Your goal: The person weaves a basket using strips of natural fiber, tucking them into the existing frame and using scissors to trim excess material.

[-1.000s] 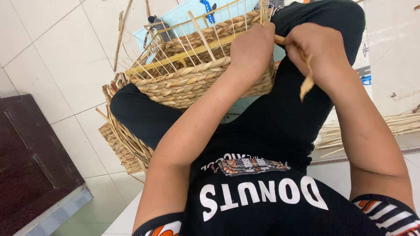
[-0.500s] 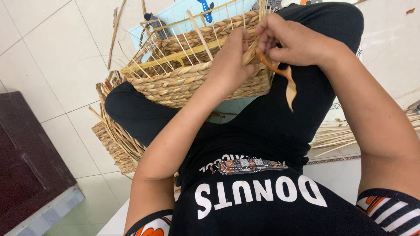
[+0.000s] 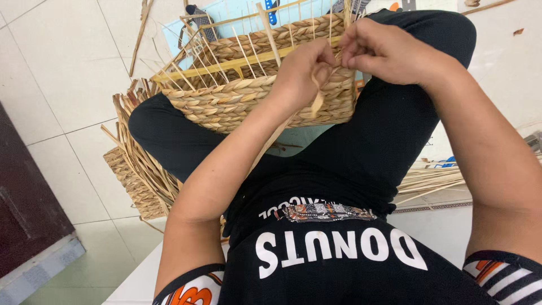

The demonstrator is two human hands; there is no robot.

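1. Straw-coloured strip (image 3: pixel 318 101) pinched in the left hand (image 3: pixel 302 73), fingers curled shut around it at the near wall of the basket (image 3: pixel 237 96); strip's loose end hanging down over the braided side.
2. Right hand (image 3: pixel 384 51) closed too, fingertips pressed together on the upper part of the same strip, right at the basket's rim; hands touching or nearly touching each other, exact contact hard to tell.
3. Basket resting on the lap, tilted, propped against black trousers (image 3: pixel 395 130); lower wall of thick braided fibre, upper part unfinished.
4. Thin upright stakes (image 3: pixel 265 28) sticking out of the basket's top edge, spread like a fan, with one flat yellowish slat (image 3: pixel 226 66) running across them.
5. Beside the left leg, lower down: a second woven piece (image 3: pixel 132 181) with loose long strands (image 3: pixel 127 130) poking out, lying on the pale tiled floor (image 3: pixel 62 73).
6. Behind the basket: a light blue sheet (image 3: pixel 237 14) on the floor, partly covered.
7. On the right side, near the right forearm: a bundle of thin pale reeds (image 3: pixel 429 183) lying flat.
8. Far left: dark brown furniture edge (image 3: pixel 25 209).
9. Nearest the camera: black shirt (image 3: pixel 339 265) with white lettering and striped sleeves.
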